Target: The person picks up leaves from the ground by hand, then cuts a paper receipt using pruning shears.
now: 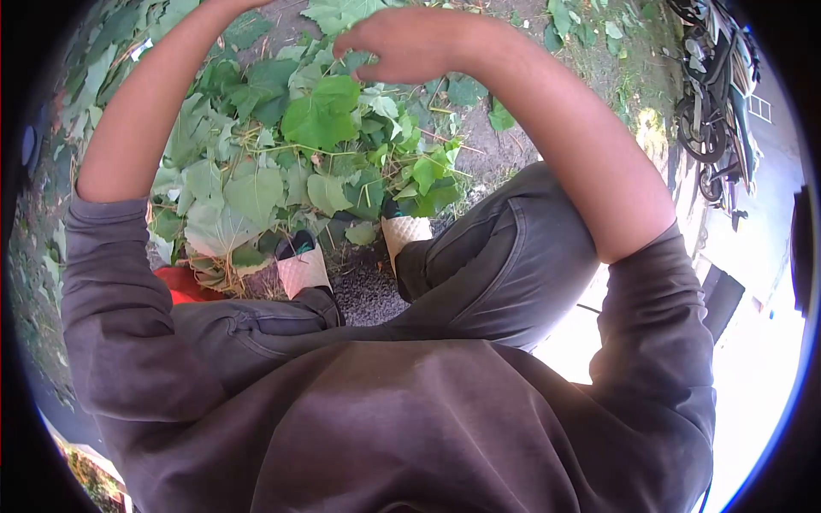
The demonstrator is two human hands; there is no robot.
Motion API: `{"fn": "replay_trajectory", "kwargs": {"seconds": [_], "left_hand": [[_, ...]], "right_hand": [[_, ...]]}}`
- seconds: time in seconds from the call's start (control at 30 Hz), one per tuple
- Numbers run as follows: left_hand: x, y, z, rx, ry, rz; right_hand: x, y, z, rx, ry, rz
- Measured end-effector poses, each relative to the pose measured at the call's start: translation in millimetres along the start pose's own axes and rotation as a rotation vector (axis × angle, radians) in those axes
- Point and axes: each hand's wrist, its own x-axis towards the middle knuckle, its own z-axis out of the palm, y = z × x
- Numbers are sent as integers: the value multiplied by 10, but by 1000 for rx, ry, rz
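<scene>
My right hand (pixel 402 44) reaches over a heap of cut leafy vines. Its thumb and fingertip are apart, with green showing through the gap, and nothing is plainly held. Just below its fingers lies a broad bright green leaf (pixel 321 111). Only a sliver of my left hand (pixel 250 2) shows at the top edge, past the wrist; its fingers are cut off, so whatever it touches is hidden. Paler leaves (pixel 255 195), some showing their undersides, spread between the hands and my feet, with thin stems (pixel 299 147) among them.
My quilted slippers (pixel 305 271) rest at the heap's near edge. Something red (pixel 184 286) lies beside my left leg, partly covered. Bare soil (pixel 492 145) shows right of the leaves. At far right are a parked motorcycle (pixel 714 111) and a brightly lit surface (pixel 735 410).
</scene>
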Motion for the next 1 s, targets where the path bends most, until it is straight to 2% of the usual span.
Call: {"fn": "replay_trajectory", "kwargs": {"seconds": [0.03, 0.07, 0.13, 0.17, 0.23, 0.3, 0.37, 0.43, 0.47, 0.53, 0.6, 0.7, 0.83, 0.9, 0.93, 1.0], "left_hand": [[88, -168, 43, 231, -191, 52], [132, -342, 57, 463, -379, 100], [37, -484, 102, 568, -336, 137], [-12, -569, 97, 674, -291, 153], [-93, -798, 61, 609, -205, 144], [-142, -1038, 6, 541, -119, 137], [-278, -1129, -30, 655, -208, 112], [-349, -1123, -53, 716, -269, 51], [-367, -1058, -92, 772, -327, -13], [-423, -905, -91, 740, -293, -51], [-444, -802, -104, 713, -242, -99], [-480, -752, -37, 689, -312, -90], [-500, -738, -1, 694, -369, -90], [-506, -777, -9, 706, -384, -99], [-521, -817, -7, 704, -371, -92], [-499, -893, -5, 704, -359, -90]], "right_hand": [[-95, -85, -7, 4, -146, 6], [-158, -144, -54, -7, -141, 26], [-224, -342, -252, 14, -407, 193], [-251, -354, -242, 10, -403, 202], [-274, -325, -170, 91, -124, 103], [-333, -329, -151, 94, -98, 87], [-400, -388, -131, 112, -79, 66], [-461, -436, -165, 65, -268, 115], [-458, -460, -206, 49, -260, 114], [-424, -527, -250, 6, -303, 134], [-386, -574, -302, -22, -241, 91], [-374, -700, -337, 41, -93, 19], [-365, -908, -492, -29, -16, 3], [-388, -967, -546, -97, 241, -99], [-390, -997, -599, -101, 244, -104], [-373, -1033, -678, -115, 120, -78]]}}
